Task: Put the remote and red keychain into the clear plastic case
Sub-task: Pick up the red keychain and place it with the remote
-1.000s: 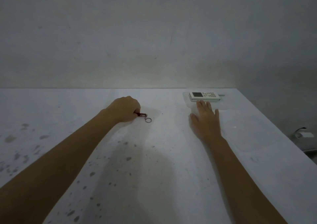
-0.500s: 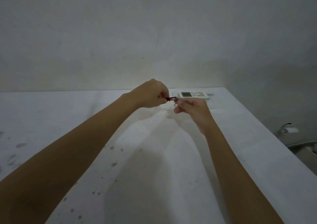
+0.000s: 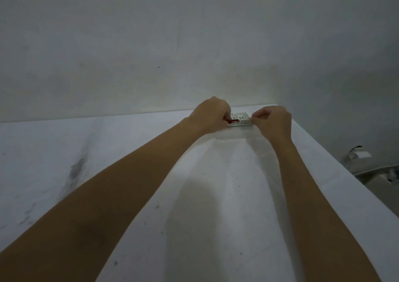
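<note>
The white remote [image 3: 241, 117] lies at the far edge of the white table [image 3: 129, 143], against the wall. It rests at the far end of the clear plastic case [image 3: 235, 140], which shows only as a faint sheen reaching toward me. My left hand [image 3: 210, 114] pinches the red keychain [image 3: 232, 121] and holds it at the remote's left front edge. My right hand [image 3: 274, 122] is closed in a pinch at the remote's right end, apparently on the case's thin edge. The keychain's ring is hidden.
A plain wall stands right behind the remote. The table's right edge [image 3: 336, 169] runs diagonally, with a pale fixture [image 3: 359, 154] on the floor beyond it. Dark stains [image 3: 75, 169] mark the table's left side.
My left hand lifted the red keychain off the table and carried it right to the remote. My right hand left the table, closed, and moved to the remote's right end.
</note>
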